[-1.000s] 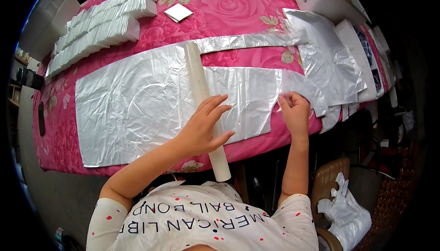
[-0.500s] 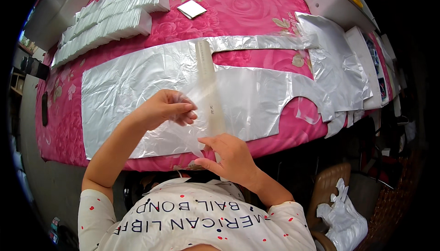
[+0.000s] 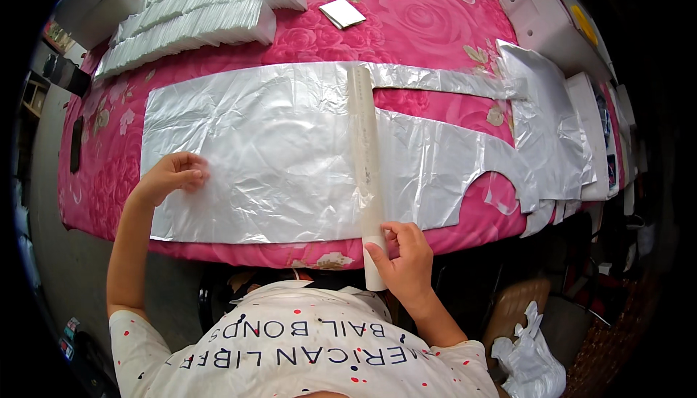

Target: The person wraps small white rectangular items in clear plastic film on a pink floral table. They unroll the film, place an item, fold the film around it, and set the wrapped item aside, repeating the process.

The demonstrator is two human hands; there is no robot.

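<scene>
A thin, silvery-white plastic apron [image 3: 261, 158] lies flat across the table, its cut-out straps pointing right. Across its middle rests a long cream-coloured bar [image 3: 365, 144], rounded like a tube, its near end sticking out past the table edge. My right hand [image 3: 403, 256] is closed around that near end, thumb on top. Over the left part of the apron, my left hand [image 3: 176, 176] has its fingers curled in a pinch. The fingertips are slightly smeared, and whatever they may hold does not show.
Rows of folded white packets [image 3: 196, 31] stand at the far left, with one single packet [image 3: 342, 13] apart from them. More plastic sheets [image 3: 548, 122] are heaped at right beside a white foam box [image 3: 544, 24]. A dark, narrow object [image 3: 76, 144] lies at the left edge.
My left hand has moved left and away from the bar; the clear film between my hands no longer shows. My right hand has closed on the bar's near end. The view has shifted a little.
</scene>
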